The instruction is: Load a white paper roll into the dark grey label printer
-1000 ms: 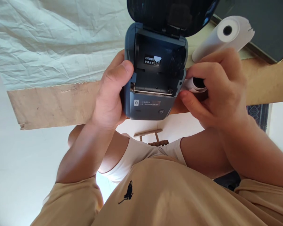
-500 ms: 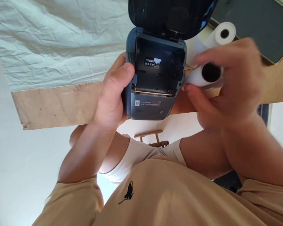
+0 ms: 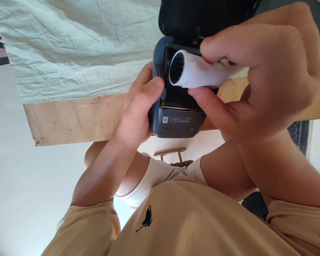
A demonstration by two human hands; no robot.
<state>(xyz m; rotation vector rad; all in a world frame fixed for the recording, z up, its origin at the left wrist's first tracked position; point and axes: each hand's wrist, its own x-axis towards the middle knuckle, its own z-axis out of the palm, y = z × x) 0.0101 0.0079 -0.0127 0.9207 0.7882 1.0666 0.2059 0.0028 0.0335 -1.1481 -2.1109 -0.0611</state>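
Observation:
My left hand grips a dark blue label printer by its left side, the thumb on the rim. The printer's black lid stands raised at the back, so its paper bay lies exposed. Between the thumb and fingers of my right hand is a white paper roll, its hollow end facing left. The roll is over the paper bay and covers most of it; whether it touches the bay I cannot tell.
A pale green cloth covers much of the wooden board on which its bare front edge shows. A dark flat panel is partly visible at the upper right. A small wooden stool shows below, between my legs.
My right hand has brought the paper roll leftward from beside the printer to over its bay, and turned its hollow end to the left. The printer appears slightly farther right in view.

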